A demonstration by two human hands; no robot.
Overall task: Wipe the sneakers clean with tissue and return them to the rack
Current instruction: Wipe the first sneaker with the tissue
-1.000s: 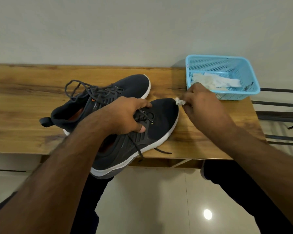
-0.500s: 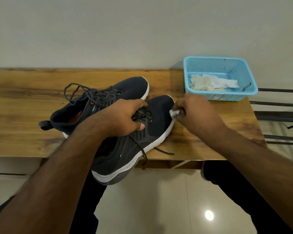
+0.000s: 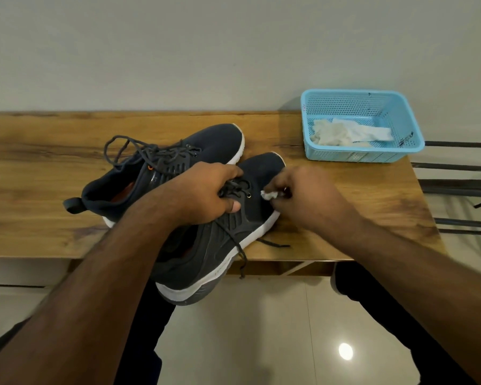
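The right hand [image 3: 300,194] has slid its wad of tissue [image 3: 270,194] back from the toe tip onto the near sneaker [image 3: 220,245].

Its fingers pinch the tissue; the left hand [image 3: 206,194] clamps the laces. The heel overhangs the table [image 3: 39,173] toward 6 o'clock. The second sneaker [image 3: 206,143] lies at 11 o'clock, the basket [image 3: 358,155] at 2 o'clock.

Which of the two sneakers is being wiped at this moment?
The nearer sneaker, overhanging the table edge: the left hand grips its laces and the right hand presses a tissue wad on it. The far sneaker lies untouched.
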